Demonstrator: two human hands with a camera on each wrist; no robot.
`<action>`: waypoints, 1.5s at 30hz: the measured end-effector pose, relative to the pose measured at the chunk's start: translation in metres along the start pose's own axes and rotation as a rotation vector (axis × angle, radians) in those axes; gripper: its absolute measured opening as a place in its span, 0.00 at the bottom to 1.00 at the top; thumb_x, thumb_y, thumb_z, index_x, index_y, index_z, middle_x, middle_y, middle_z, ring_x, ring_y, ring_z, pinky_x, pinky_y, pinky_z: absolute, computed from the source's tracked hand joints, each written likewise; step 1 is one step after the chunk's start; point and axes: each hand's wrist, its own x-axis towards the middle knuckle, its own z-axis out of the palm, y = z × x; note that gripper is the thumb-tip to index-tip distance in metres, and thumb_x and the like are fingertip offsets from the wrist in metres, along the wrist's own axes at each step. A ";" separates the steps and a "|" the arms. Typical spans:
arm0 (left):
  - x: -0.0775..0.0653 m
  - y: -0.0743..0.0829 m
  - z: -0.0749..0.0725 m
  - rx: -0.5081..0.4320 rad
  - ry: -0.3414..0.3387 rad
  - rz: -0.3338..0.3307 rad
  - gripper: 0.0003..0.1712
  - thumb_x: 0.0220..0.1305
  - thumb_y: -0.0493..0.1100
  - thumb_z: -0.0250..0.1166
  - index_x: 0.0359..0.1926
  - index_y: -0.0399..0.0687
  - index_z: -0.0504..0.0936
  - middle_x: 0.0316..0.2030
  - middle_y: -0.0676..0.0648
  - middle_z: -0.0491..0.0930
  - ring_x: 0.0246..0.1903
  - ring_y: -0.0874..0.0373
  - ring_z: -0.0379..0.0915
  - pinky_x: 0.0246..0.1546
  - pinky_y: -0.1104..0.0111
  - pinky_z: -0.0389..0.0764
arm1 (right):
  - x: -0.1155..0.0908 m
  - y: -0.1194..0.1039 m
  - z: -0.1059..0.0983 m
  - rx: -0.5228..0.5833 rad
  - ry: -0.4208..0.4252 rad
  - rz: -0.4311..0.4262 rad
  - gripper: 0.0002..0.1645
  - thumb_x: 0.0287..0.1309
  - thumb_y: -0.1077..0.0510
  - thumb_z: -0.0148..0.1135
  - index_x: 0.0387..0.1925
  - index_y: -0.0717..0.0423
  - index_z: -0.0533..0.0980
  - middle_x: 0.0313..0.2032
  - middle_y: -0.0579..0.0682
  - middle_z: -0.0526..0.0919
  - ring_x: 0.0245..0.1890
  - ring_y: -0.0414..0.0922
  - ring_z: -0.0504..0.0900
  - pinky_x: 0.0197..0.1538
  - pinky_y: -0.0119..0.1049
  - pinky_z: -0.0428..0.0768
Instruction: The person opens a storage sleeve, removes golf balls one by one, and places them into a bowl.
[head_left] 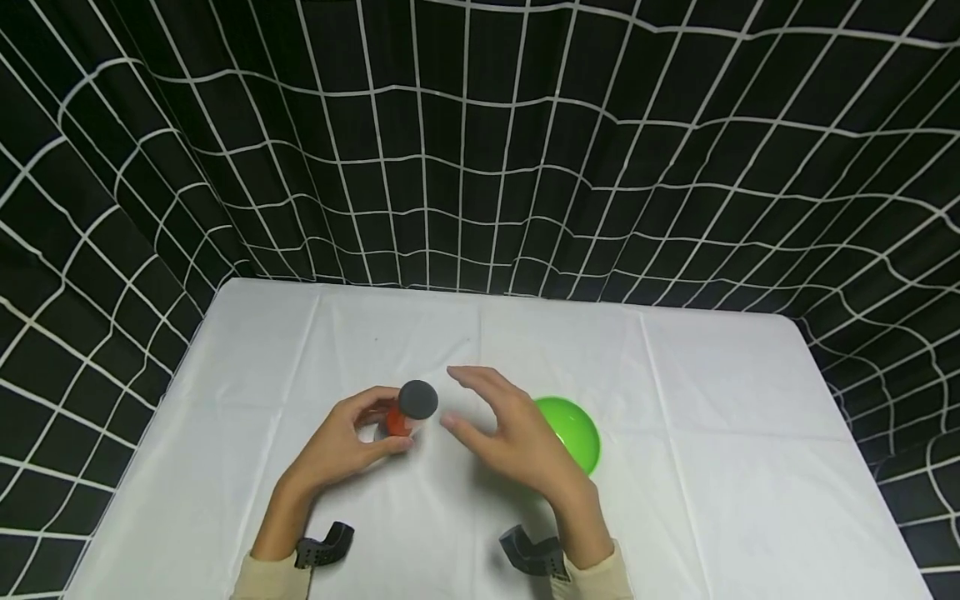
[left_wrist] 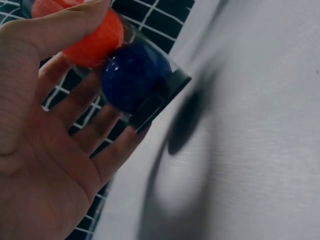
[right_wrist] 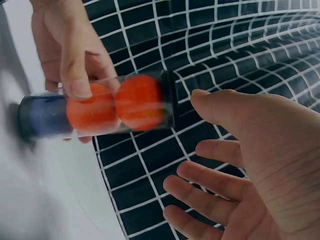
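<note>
My left hand (head_left: 341, 442) grips a clear tube (right_wrist: 118, 89) with a dark round cap (head_left: 417, 399) on its upper end. Two orange balls (right_wrist: 139, 102) and a blue ball (left_wrist: 130, 77) are inside it, the blue one lowest. The tube stands roughly upright just above the white cloth, with its shadow below in the left wrist view. To the right of the tube, my right hand (head_left: 517, 437) is apart from it, fingers and thumb spread and holding nothing. A green bowl (head_left: 576, 423) lies partly hidden behind the right hand.
White cloth (head_left: 735, 467) with fold creases covers the table. Black curtains with a white grid (head_left: 465, 167) rise along the back and both sides. Dark wrist mounts (head_left: 325, 546) sit on both forearms.
</note>
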 end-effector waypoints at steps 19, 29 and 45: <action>0.012 0.082 -0.003 0.620 0.119 0.194 0.29 0.54 0.52 0.84 0.58 0.62 0.88 0.53 0.57 0.88 0.56 0.56 0.82 0.56 0.53 0.84 | -0.010 -0.013 -0.019 0.047 0.135 -0.093 0.28 0.51 0.55 0.85 0.55 0.52 0.87 0.47 0.42 0.88 0.49 0.42 0.92 0.54 0.37 0.89; 0.008 0.087 -0.002 0.645 0.070 0.185 0.31 0.55 0.43 0.83 0.60 0.60 0.86 0.56 0.56 0.87 0.60 0.56 0.81 0.54 0.55 0.87 | -0.011 -0.011 -0.016 0.153 0.080 -0.090 0.26 0.48 0.60 0.85 0.52 0.54 0.89 0.42 0.42 0.89 0.46 0.39 0.91 0.52 0.33 0.90; 0.003 0.092 -0.007 0.690 0.099 0.156 0.30 0.55 0.49 0.83 0.60 0.56 0.88 0.54 0.52 0.89 0.58 0.53 0.82 0.58 0.53 0.86 | -0.008 -0.016 -0.005 0.213 0.146 0.002 0.25 0.47 0.64 0.84 0.51 0.54 0.89 0.44 0.45 0.88 0.46 0.44 0.92 0.52 0.32 0.89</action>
